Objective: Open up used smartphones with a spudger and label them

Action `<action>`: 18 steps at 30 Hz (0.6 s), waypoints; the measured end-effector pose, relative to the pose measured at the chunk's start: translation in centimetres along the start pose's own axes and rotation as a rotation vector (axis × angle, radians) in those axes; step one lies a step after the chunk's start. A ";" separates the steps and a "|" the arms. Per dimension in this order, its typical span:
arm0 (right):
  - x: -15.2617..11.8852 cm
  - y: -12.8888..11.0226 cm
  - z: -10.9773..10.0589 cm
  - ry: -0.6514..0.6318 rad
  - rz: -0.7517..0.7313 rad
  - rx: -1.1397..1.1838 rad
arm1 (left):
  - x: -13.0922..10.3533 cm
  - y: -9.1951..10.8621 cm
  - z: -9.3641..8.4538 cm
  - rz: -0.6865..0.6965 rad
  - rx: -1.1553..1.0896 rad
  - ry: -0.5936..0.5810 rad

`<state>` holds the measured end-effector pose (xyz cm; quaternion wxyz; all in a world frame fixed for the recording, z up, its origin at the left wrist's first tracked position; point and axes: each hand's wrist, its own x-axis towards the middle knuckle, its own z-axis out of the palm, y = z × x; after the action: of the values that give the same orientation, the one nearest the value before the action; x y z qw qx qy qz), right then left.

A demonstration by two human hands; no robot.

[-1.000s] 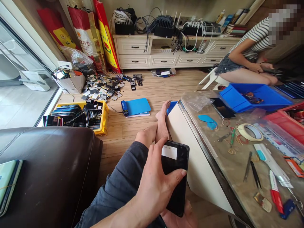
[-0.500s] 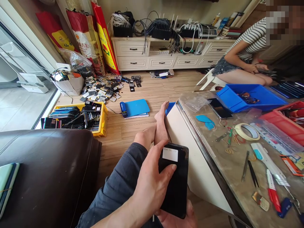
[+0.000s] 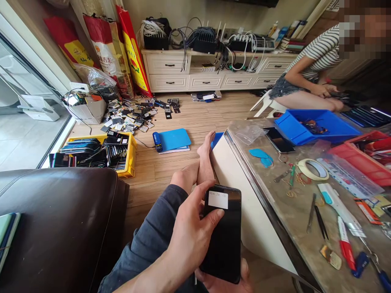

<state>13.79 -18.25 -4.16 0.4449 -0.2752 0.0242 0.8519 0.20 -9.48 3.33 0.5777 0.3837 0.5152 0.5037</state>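
A black smartphone [image 3: 224, 240] with a white handwritten label [image 3: 218, 200] near its top lies tilted over my lap. My left hand [image 3: 187, 228] grips its left side, with the thumb resting on the black face just below the label and the fingers at the upper left edge, partly hidden. Underneath, my right hand [image 3: 245, 274] supports the lower end, and a finger or thumb shows along the right edge; most of that hand is hidden by the phone.
To the right, a table holds masking tape [image 3: 313, 169], tweezers [image 3: 321, 223], a red-and-white marker [image 3: 346, 244], a blue tray [image 3: 285, 124] and a red tray [image 3: 345, 154]. A yellow crate [image 3: 132, 156] of phones stands on the floor. A co-worker [image 3: 305, 73] sits beyond the table.
The view has shifted slightly, moving everything a little to the left. My hands keep much the same hold on the phone.
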 end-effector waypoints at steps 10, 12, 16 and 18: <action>0.5 0.3 -2.4 -0.139 0.030 -0.031 | 0.1 0.3 0.1 -0.017 -0.048 -0.015; 0.6 0.3 -2.9 -0.167 0.020 -0.052 | 0.1 0.5 0.1 -0.025 -0.058 -0.013; 1.0 0.3 -3.8 -0.259 -0.005 -0.125 | 0.1 0.6 0.2 -0.028 -0.058 -0.007; 1.1 0.3 -3.9 -0.275 -0.008 -0.155 | 0.2 0.6 0.1 -0.036 -0.056 -0.008</action>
<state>14.81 -18.70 -8.05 0.4249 -0.1892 -0.1038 0.8791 0.22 -9.19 3.95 0.5993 0.3601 0.5052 0.5058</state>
